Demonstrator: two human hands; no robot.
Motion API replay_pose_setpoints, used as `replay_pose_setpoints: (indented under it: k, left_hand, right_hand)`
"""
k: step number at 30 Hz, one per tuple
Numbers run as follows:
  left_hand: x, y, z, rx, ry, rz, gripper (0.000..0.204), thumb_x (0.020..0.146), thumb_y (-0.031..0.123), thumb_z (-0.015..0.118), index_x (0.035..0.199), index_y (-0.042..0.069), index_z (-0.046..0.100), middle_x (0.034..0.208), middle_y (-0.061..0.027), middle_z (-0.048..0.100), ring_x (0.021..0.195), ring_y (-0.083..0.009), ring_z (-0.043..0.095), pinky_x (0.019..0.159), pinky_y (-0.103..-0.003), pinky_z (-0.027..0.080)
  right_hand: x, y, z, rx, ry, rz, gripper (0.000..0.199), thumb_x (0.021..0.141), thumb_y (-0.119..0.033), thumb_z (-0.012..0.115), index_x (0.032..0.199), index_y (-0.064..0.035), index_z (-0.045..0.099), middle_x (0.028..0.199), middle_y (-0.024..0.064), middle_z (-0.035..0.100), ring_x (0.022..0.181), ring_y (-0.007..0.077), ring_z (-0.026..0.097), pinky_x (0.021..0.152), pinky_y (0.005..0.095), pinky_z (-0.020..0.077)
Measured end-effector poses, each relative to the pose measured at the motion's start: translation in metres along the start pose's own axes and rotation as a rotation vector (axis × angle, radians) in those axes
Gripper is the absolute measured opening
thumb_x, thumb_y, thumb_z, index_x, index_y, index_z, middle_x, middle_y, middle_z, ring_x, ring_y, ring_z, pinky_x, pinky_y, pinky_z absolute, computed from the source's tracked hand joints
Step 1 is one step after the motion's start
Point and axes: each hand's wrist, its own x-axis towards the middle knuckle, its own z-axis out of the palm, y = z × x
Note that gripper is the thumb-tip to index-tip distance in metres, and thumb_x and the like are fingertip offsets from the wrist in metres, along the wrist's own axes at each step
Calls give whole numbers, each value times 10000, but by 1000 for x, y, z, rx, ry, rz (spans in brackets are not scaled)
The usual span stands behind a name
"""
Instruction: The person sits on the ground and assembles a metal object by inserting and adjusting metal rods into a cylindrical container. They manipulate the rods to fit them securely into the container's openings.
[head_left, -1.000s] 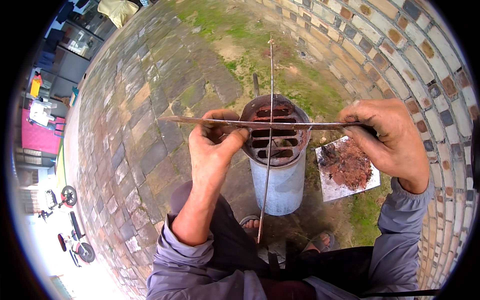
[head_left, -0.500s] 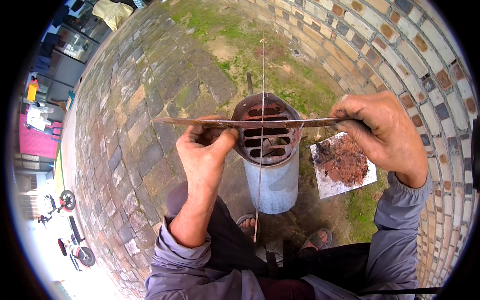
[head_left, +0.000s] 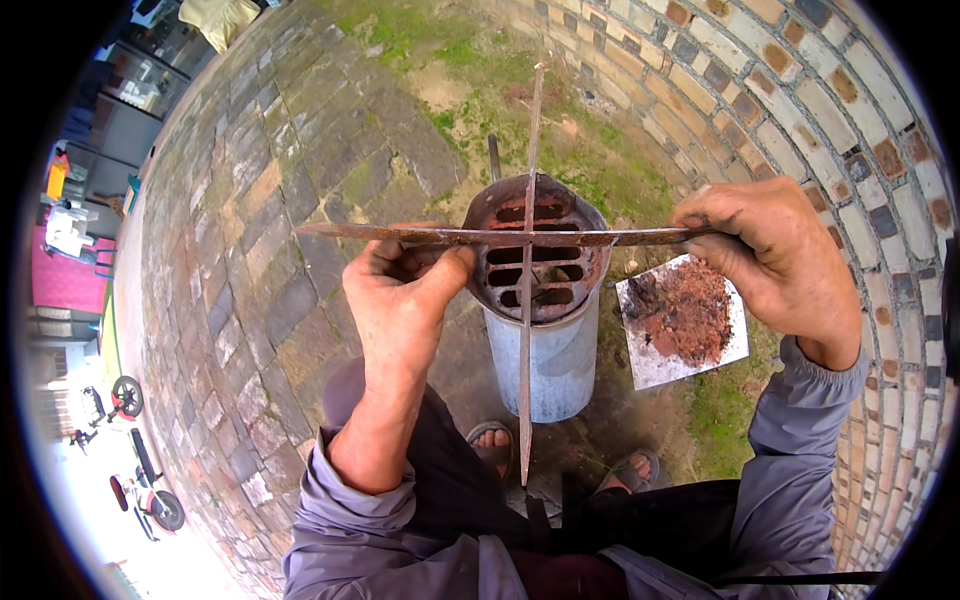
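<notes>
A rusty metal cross [head_left: 578,239], made of two flat bars joined at the middle, is held level across in front of me. My left hand [head_left: 405,290] pinches its cross bar left of the joint, thumb and fingers closed. Near the bar's right end, my right hand [head_left: 775,255] grips it between thumb and fingers. Beneath the cross stands a grey cylindrical stove [head_left: 543,370] with a rusty slotted grate [head_left: 557,296] in its top. The second bar runs away from me over the stove, and its near end reaches down between my feet.
A white square sheet [head_left: 655,372] bearing a heap of reddish-brown ash [head_left: 695,315] lies right of the stove. A brick wall [head_left: 740,100] curves along the right. Stone paving [head_left: 250,300] spreads left, with mossy ground ahead. A small bike [head_left: 160,505] stands at far left.
The cross has tilted slightly, so the bar running away from me shows its flat face wider and leans a little. Both hands keep their hold on the cross bar.
</notes>
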Motion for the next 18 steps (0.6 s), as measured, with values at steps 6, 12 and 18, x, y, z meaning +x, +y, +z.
replay_pose_setpoints:
  k: [6,12,18]
  left_hand:
    - [1,0,3,-30,9,-5,203,757,7,756,937,-54,685,813,-60,704,701,-88,629,655,-221,499]
    - [0,-3,-10,-26,-134,-11,375,795,55,820,1100,-73,645,954,-121,723,876,-151,685,793,-278,562]
    - [-3,-4,-22,-141,-218,-43,434,795,56,820,1160,-75,624,1001,-118,713,945,-157,672,839,-284,546]
  right_hand:
    - [1,-1,-1,-26,-8,29,151,788,29,675,934,15,639,726,155,630,598,287,632,526,374,432]
    - [-2,-2,-1,-50,-11,35,155,801,12,673,947,7,622,738,157,618,619,323,616,546,393,427]
    - [-3,3,-1,-35,-50,49,140,805,16,663,935,7,612,734,158,610,622,322,613,549,398,421]
